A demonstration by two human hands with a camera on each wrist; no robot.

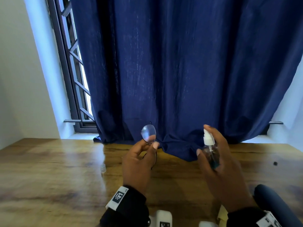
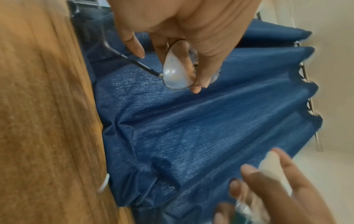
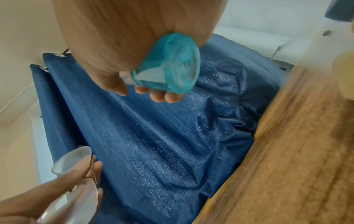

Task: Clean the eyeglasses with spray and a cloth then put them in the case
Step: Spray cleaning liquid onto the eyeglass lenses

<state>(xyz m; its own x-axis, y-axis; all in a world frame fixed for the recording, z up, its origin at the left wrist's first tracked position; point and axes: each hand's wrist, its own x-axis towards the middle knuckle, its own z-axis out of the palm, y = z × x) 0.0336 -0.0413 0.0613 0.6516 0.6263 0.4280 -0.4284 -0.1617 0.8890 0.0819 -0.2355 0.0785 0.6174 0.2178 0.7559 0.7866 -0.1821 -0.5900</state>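
My left hand (image 1: 139,159) pinches the thin-framed eyeglasses (image 1: 148,134) near the bridge and holds them upright above the wooden table (image 1: 49,169); one lens stands above my fingers. The left wrist view has the eyeglasses (image 2: 177,71) between thumb and fingers, a temple arm reaching left. My right hand (image 1: 219,163) grips a clear spray bottle (image 1: 210,151) with a white pump, index finger on top, nozzle turned toward the glasses. The right wrist view shows the spray bottle (image 3: 170,63) from its blue base, and the eyeglasses (image 3: 74,172) at lower left. A dark blue case (image 1: 278,205) lies at lower right.
A dark blue curtain (image 1: 180,71) hangs behind the table and bunches on its far edge. A small clear cap (image 1: 103,168) lies on the table left of my hands. Something pale yellow (image 1: 222,213) lies by my right wrist. A barred window (image 1: 73,71) is at the left.
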